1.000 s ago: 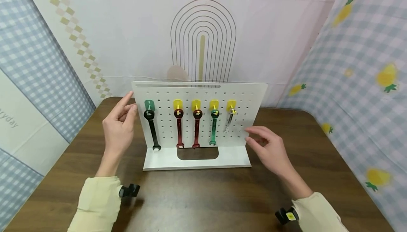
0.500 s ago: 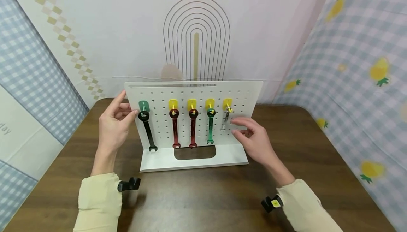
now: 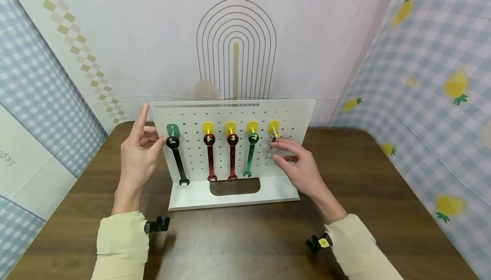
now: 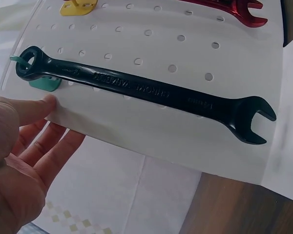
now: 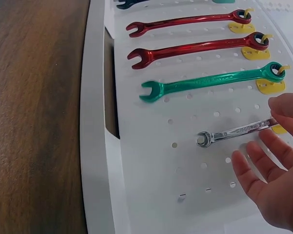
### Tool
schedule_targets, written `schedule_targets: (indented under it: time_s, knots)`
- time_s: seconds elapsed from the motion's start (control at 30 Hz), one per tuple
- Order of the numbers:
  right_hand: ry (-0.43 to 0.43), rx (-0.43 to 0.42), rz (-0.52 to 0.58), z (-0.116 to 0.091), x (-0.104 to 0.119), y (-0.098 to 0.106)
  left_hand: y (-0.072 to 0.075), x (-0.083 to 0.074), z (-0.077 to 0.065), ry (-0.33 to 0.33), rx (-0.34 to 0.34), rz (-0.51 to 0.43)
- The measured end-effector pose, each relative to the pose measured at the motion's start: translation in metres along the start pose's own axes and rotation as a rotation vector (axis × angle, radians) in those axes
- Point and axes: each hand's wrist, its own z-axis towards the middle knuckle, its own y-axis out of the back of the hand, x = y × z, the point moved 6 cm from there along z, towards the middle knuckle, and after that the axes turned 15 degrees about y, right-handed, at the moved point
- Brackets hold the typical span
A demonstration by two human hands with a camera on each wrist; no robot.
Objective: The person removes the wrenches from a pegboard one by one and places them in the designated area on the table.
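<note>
Against the pegboard (image 3: 193,156), 1 silver wrench (image 5: 238,131) upright, fork down, right hand (image 3: 301,167) fingers apart, left hand (image 3: 139,154) clamped on pegboard

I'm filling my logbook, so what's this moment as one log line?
left hand: holds pegboard | right hand: at silver wrench, grip unclear | black wrench, red wrenches, green wrench: hanging

1 white perforated pegboard (image 3: 222,152) carries 1 black metal wrench (image 4: 151,90), 2 glossy red wrenches (image 5: 200,47), 1 shiny green wrench (image 5: 215,80), 1 silver wrench (image 5: 239,130), 4 yellow hooks (image 3: 208,127) and 1 green hook (image 3: 173,130).
</note>
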Motion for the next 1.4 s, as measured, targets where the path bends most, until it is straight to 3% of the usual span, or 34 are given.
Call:
schedule_targets:
  time_s: [0.43, 0.93, 1.2, 1.4]
  knots:
    - [-0.009, 0.035, 0.027, 0.003, 0.001, -0.004, 0.0, -0.001, -0.001, -0.007, 0.004, 0.023]
    - [-0.009, -0.129, 0.131, -0.007, 0.023, 0.009, 0.0, 0.0, 0.0, -0.007, 0.002, 0.057]
    - [-0.033, -0.162, 0.212, -0.004, 0.033, 0.015, -0.001, 0.0, -0.001, -0.011, -0.004, 0.063]
    - [-0.02, -0.177, 0.185, -0.007, 0.033, 0.023, 0.0, -0.001, -0.001, -0.028, -0.007, 0.068]
